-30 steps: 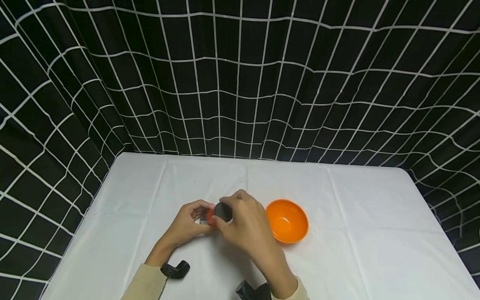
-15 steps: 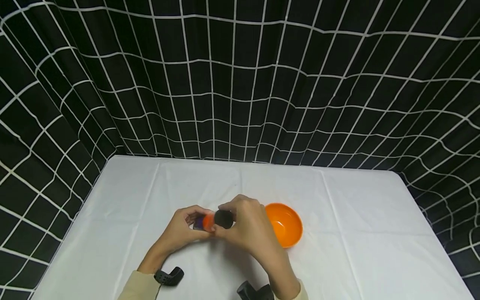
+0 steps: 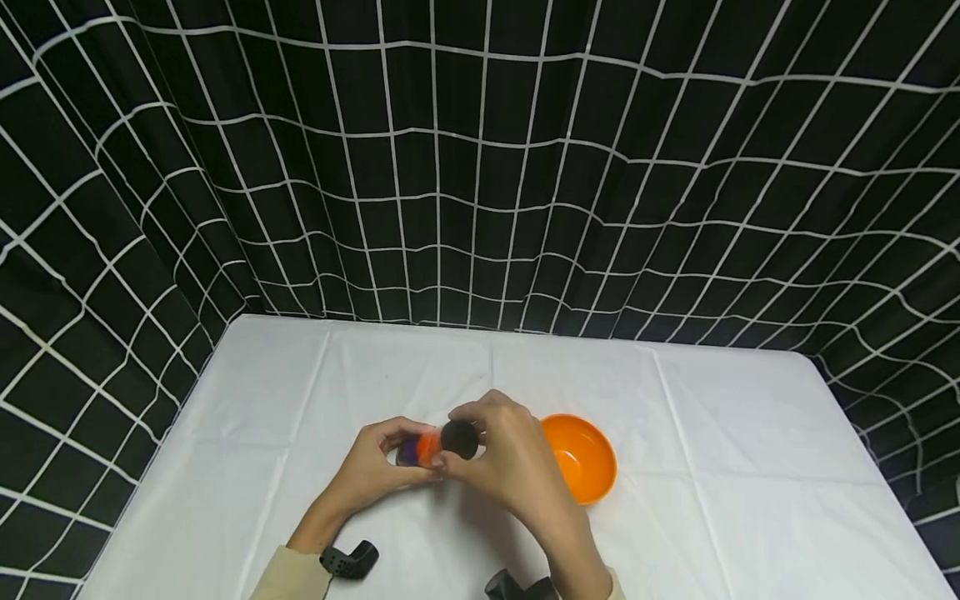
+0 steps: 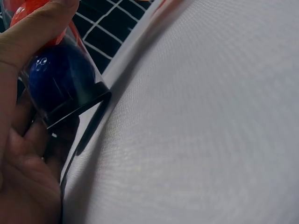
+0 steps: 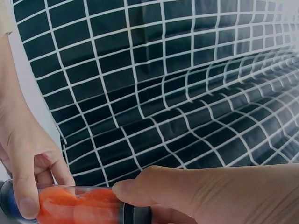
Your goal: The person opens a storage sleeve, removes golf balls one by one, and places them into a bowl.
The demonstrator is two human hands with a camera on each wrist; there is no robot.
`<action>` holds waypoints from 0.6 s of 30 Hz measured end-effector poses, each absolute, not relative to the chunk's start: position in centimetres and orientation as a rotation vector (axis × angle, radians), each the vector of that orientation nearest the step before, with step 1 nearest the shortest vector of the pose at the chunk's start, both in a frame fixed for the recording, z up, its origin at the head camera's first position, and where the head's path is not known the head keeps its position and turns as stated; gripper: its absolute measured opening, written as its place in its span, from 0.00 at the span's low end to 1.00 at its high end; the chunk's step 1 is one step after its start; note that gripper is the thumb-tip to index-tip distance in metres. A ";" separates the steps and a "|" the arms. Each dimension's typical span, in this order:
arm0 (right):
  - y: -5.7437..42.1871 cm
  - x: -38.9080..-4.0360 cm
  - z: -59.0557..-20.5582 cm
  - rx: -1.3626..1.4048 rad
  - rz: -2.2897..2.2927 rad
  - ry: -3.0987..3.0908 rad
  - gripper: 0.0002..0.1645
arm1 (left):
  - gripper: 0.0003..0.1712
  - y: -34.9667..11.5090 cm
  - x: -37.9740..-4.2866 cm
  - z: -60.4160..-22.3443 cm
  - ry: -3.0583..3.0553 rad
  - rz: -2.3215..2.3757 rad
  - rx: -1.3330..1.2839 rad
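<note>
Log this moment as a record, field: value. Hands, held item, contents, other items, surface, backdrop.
left hand: grips clear tube, blue-ball end
right hand: pinches tube at black-cap end
held item: clear tube, black cap at the right hand's end
contents: blue ball, two orange balls
other items: orange bowl, partly hidden behind right wrist
surface: white tablecloth
backdrop: black curtain with white grid lines

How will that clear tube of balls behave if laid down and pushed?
The clear tube would probably roll, being cylindrical. It may be slippery, as it looks glossy. It's likely stiff, looking undented where gripped.
</note>
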State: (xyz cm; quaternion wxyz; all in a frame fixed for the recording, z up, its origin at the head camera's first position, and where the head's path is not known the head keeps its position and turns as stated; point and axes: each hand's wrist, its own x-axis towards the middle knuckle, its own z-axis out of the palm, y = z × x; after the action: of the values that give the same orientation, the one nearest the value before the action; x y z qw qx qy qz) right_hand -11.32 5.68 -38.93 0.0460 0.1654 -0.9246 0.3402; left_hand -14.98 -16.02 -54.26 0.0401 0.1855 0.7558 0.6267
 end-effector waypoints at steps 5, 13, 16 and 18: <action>5.2 -11.4 -39.0 0.521 1.010 -2.814 0.23 | 0.27 -16.4 -14.7 -54.0 2.391 1.906 0.572; 5.3 -11.6 -39.4 0.525 1.007 -2.797 0.22 | 0.26 -15.9 -14.5 -54.7 2.645 1.871 0.715; 5.6 -11.7 -39.5 0.510 1.001 -2.804 0.23 | 0.25 -15.5 -14.5 -54.9 2.664 1.882 0.759; 5.5 -11.8 -39.5 0.515 0.994 -2.805 0.24 | 0.26 -15.5 -14.5 -55.0 2.662 1.907 0.757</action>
State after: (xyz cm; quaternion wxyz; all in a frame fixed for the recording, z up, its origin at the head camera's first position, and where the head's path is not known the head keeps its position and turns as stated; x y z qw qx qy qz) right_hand -11.78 5.52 -39.52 0.0608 0.1704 -0.9270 0.3285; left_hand -14.55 -15.50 -55.01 -0.1097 0.2239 0.7872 0.5640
